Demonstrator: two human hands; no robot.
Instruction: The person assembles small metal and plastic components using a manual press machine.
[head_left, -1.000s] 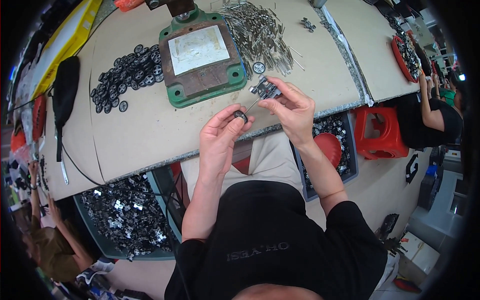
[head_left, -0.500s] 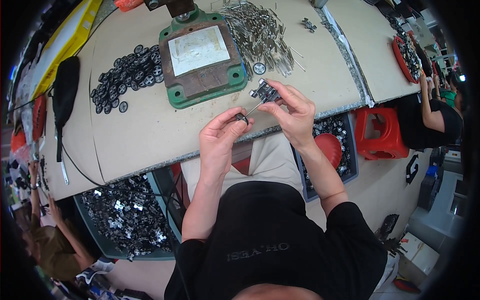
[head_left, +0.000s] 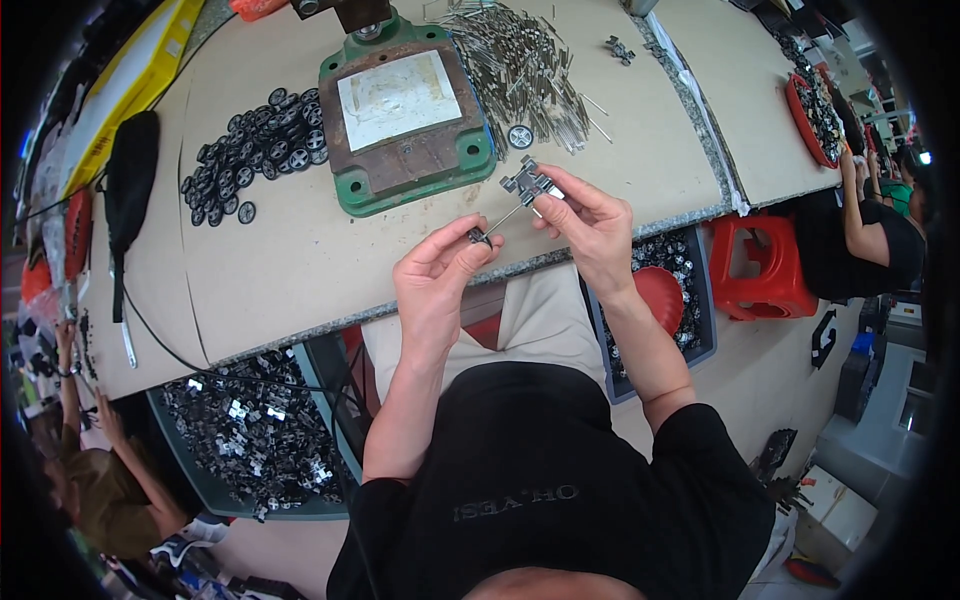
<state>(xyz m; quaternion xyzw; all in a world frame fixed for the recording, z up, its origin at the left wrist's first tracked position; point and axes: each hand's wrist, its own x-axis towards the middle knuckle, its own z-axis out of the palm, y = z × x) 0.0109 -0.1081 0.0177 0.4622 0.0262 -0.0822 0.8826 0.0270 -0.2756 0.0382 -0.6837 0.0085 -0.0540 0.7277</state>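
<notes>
While left hand (head_left: 434, 274), tilted rightward, pinches black wheel (head_left: 478, 237), right hand (head_left: 594, 228), angled leftward, pinches grey part (head_left: 527, 183).

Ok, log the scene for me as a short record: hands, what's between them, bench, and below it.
left hand: holds a small black wheel
right hand: holds a dark, silvery-ended part
between hands: thin metal rod; how it fits each end is too small to tell
bench left: pile of black wheels
bench middle: green-and-brown metal base
bench right: heap of metal rods, loose wheel beside it
below bench: left bin and right bin, both holding small parts
</notes>
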